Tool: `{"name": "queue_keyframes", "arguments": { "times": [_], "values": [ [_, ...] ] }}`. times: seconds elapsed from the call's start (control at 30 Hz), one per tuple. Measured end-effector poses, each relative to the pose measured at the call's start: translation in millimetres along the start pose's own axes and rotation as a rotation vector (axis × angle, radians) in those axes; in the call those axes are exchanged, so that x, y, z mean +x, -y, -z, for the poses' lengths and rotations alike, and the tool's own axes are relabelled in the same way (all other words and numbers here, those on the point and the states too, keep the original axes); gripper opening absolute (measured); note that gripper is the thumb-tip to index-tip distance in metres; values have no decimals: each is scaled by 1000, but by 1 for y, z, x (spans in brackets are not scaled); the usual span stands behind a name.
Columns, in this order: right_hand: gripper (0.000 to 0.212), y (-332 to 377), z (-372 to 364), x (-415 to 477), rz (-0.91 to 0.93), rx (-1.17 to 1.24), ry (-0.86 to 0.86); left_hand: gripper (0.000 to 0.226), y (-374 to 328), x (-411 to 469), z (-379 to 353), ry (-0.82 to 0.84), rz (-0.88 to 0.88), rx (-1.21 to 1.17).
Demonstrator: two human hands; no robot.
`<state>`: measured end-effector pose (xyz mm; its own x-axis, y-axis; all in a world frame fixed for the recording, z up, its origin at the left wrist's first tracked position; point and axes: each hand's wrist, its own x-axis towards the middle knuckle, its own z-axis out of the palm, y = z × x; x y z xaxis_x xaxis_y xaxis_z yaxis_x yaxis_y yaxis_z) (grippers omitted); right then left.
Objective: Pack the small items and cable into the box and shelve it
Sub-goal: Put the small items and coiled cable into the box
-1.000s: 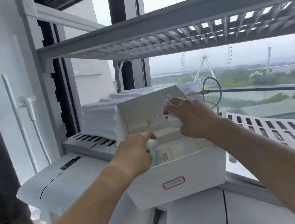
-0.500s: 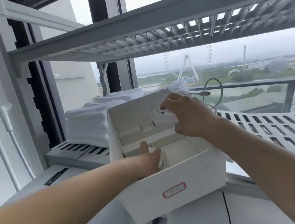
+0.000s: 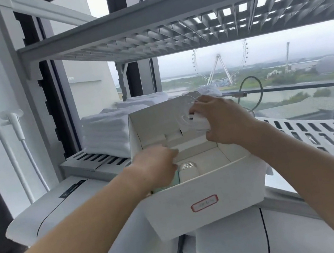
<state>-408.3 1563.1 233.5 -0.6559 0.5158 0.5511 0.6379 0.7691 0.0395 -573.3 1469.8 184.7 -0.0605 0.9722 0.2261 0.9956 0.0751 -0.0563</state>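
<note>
An open white cardboard box (image 3: 205,188) with a red-framed label stands on white wrapped packages, its lid (image 3: 156,119) tilted up at the back. My left hand (image 3: 157,167) reaches over the box's left rim, blurred, fingers stretched toward an inner flap and holding nothing. Just below it, a small white rounded item (image 3: 188,171) lies inside the box beside a pale green item (image 3: 176,179). My right hand (image 3: 225,121) hovers over the box's back right corner and grips a white adapter (image 3: 199,121) with thin cable loops. A grey cable (image 3: 253,87) curls behind that hand.
Folded white towels (image 3: 104,130) are stacked on the slatted lower shelf (image 3: 329,139), behind and left of the box. A slatted upper shelf (image 3: 188,23) hangs overhead. White wrapped bundles (image 3: 230,246) lie under the box. A white pipe (image 3: 5,142) runs up the left wall.
My left hand lowered the white rounded item into the box, let go and drew back to the left rim. The right hand stays above the box with the adapter and cable.
</note>
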Motion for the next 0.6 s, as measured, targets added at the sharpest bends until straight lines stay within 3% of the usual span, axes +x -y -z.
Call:
{"name": "queue_keyframes", "arguments": {
  "times": [0.2, 0.33, 0.6],
  "values": [
    [56, 3, 2, 0, 16, -32, 32, 35, -1, -10, 8, -241, 76, -99],
    [56, 9, 2, -3, 39, -75, 36, 37, -1, -10, 5, -201, 162, -57],
    [58, 19, -2, -7, 117, -155, 86, 35, -4, -12, 0, -233, 103, -156]
  ]
}}
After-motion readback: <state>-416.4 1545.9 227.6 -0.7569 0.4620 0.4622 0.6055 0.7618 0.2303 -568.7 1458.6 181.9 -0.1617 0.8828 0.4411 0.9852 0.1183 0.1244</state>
